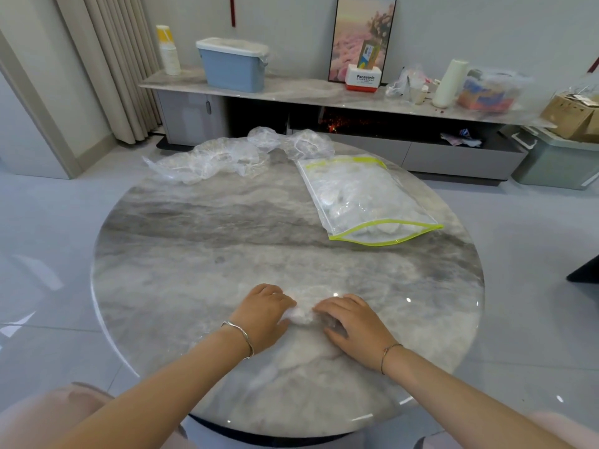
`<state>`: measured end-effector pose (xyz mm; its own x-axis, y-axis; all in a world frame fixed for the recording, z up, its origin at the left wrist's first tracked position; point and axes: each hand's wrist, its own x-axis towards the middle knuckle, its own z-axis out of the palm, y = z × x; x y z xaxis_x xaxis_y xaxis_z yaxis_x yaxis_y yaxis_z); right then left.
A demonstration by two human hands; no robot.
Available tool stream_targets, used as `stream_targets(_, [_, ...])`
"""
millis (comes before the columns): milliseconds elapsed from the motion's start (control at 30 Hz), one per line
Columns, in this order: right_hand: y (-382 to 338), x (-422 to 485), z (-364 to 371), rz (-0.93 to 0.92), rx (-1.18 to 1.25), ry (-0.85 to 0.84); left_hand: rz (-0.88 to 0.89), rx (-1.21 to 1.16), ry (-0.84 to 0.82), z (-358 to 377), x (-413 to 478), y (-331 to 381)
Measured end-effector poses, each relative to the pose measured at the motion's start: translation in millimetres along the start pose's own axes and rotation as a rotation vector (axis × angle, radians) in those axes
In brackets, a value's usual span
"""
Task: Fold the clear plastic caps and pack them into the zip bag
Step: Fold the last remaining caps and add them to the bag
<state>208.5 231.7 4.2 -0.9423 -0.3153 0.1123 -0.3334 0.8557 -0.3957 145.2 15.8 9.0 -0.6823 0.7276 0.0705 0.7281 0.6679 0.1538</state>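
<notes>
The flat right hand (353, 322) presses a blurry cap (302, 315); whether the left hand (262, 314) grips it is unclear

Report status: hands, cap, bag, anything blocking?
Left hand pinches clear cap, right hand presses it, near table edge. Zip bag part-filled, far right. Loose caps beyond; path clear.

"What sort of place was it?"

"A home, and a living room by the look of it. Long pleated curtains (107, 59) hung at the left. A framed picture (363, 37) stood against the wall on a long, low cabinet (291, 92)."

"Anything else?"

"A round marble bench (227, 222) stood on a glossy tiled floor (48, 238). The cabinet top was cluttered with household things: a blue bin (233, 68), stacked paper cups (168, 50) and a cardboard box (567, 115)."
</notes>
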Motion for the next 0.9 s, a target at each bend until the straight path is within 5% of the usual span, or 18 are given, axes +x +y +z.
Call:
stream_targets(267, [-6, -1, -7, 0.354, 0.566, 0.121, -0.36, -0.624, -0.064, -5, -4, 2])
stream_targets(367, [-3, -1, -5, 0.409, 0.587, 0.131, -0.386, -0.454, 0.011, -8, -3, 5])
stream_targets(467, [1, -1, -2, 0.448, 0.538, 0.142, -0.125, -0.181, 0.14, -14, -8, 20])
stream_targets(533, [3, 0, -1, 0.449, 0.54, 0.142, 0.038, -0.04, 0.056, -12, -15, 31])
stream_targets(633, [6, -1, -1, 0.458, 0.543, 0.134, 0.039, 0.082, -0.167, -10, -24, 46])
stream_targets(733, [2, -3, -2, 0.351, 0.24, 0.216, 0.02, -0.007, -0.344, -2, -27, 44])
stream_targets(900, [4, -10, 10, -0.167, -0.313, 0.169, 0.012, -0.03, -0.398, 5, -23, 44])
